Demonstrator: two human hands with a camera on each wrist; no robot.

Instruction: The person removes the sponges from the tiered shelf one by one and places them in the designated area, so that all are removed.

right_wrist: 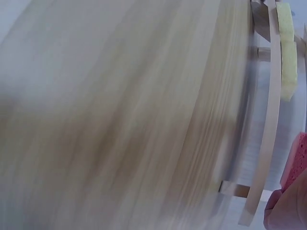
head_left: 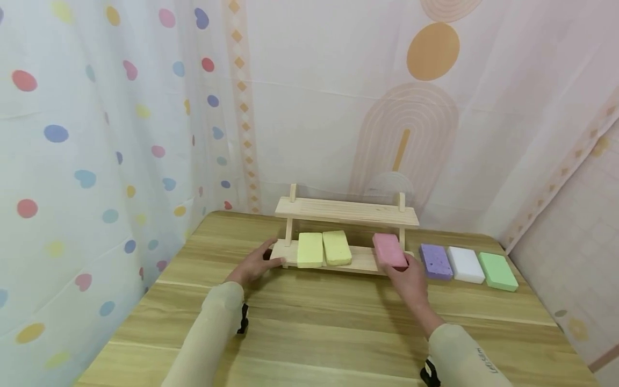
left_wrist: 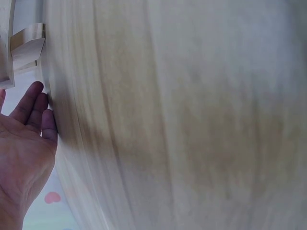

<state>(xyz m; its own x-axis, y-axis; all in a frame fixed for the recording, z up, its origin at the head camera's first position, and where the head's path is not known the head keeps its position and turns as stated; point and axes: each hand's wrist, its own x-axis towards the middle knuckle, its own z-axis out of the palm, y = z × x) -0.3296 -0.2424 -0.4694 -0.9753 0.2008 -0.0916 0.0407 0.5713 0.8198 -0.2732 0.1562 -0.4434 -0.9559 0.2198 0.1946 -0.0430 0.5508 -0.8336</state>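
A two-tier wooden shelf [head_left: 346,211] stands on the table by the curtain. My left hand [head_left: 254,263] holds the left end of its lower board, thumb in front and fingers behind. In the left wrist view, the other fingers of this left hand [left_wrist: 29,139] extend loosely beside the shelf [left_wrist: 29,43]. My right hand [head_left: 410,282] grips a pink sponge [head_left: 388,249] at the lower board's right end. Two pale yellow sponges [head_left: 310,249] lean side by side on the left half of that board. In the right wrist view, the pink sponge [right_wrist: 296,160] shows only partly.
Right of the shelf, a purple sponge [head_left: 436,262], a white sponge [head_left: 466,264] and a green sponge [head_left: 498,271] lie in a row on the wooden table [head_left: 309,333]. Patterned curtains [head_left: 309,107] hang behind and at the left.
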